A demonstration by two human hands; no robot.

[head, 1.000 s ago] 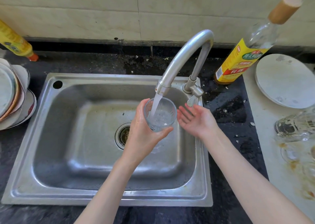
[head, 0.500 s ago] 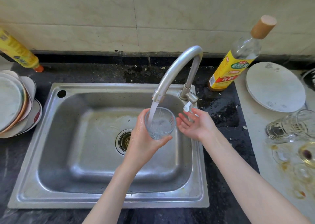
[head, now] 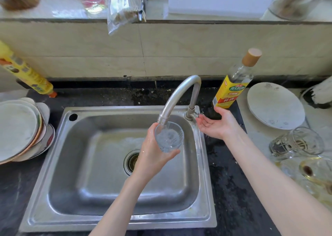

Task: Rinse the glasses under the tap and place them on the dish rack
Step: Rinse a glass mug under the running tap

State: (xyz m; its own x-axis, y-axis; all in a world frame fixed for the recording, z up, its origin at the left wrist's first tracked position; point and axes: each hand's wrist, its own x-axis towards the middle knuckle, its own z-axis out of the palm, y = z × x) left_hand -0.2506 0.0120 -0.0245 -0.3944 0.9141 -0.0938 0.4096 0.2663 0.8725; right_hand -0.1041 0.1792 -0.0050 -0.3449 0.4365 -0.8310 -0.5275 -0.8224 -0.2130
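Observation:
My left hand (head: 152, 156) grips a clear glass (head: 169, 137) over the steel sink (head: 59, 146), mouth up right under the spout of the curved tap (head: 177, 95). Water fills the glass. My right hand (head: 217, 124) is held palm up with straight fingers beside the tap's handle (head: 195, 115), fingertips at the handle. Several dirty glasses (head: 296, 143) lie on the white counter at the right, one on its side. No dish rack shows in this view.
A stack of plates (head: 19, 129) sits left of the sink, a yellow bottle (head: 27, 74) behind it. A cooking-wine bottle (head: 233, 85) stands behind my right hand, a white plate (head: 274, 104) to its right. Jars and a bag line the ledge above.
The view tilted up, showing the ledge. My left hand raised the glass closer to the spout. My right hand moved away from the glass toward the tap handle.

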